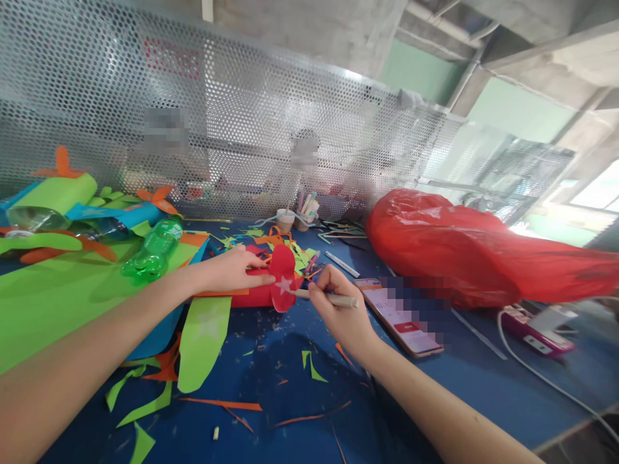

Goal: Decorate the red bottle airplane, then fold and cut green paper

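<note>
With its fingers and thumb, my left hand grips the red body of a paper craft plane. A rounded red tail piece stands at its right end, with a pale star on it. My right hand is closed around a light beige marker pen, whose tip points left and meets the tail piece beside the star. A green paper wing, also marked with a pale star, extends toward me from the red body.
Green paper sheets, a green plastic bottle and finished-looking bottle planes lie at left. A phone, red plastic bag and power strip are at right. Cups of pens stand behind; paper scraps litter the blue table.
</note>
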`<state>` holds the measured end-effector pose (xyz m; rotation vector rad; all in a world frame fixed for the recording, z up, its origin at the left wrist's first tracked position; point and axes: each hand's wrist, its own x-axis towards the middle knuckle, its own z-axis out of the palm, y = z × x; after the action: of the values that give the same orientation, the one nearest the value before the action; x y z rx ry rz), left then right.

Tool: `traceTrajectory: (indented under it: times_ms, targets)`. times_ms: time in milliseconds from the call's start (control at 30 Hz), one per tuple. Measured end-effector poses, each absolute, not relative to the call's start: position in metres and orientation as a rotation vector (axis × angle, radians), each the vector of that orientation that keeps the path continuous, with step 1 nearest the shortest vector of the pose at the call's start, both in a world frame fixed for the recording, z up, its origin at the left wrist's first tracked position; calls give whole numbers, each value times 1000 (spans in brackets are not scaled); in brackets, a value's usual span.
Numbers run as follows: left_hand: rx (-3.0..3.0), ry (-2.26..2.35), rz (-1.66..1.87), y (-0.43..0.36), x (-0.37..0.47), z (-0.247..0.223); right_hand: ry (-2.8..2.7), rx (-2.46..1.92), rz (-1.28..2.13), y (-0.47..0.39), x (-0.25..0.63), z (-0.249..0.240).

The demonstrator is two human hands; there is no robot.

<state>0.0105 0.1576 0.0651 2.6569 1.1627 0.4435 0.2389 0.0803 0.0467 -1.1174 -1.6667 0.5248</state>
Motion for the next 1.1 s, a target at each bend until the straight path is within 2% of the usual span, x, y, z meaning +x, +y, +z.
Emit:
traceTrajectory:
  times_ms: [200,433,700,800,933,1100]
  targets:
    - [2640,1182,406,157,11,68,-1585,-1049,569,80,238,48]
    - [2590,1179,290,148,10,75,-1179,-972,592,89,246,53]
    - [2535,1240,153,133,15,86,-1181,-1009,602,100,247,44]
    - [2371,1264,468,137,12,94,-1153,-1005,678,101,248,44]
    - [1721,1082,1028,146,5,103,-1125,-1005,753,102,250,44]
    - [1041,899,1288,156,3,106,-1115,-1058,883,104,250,41]
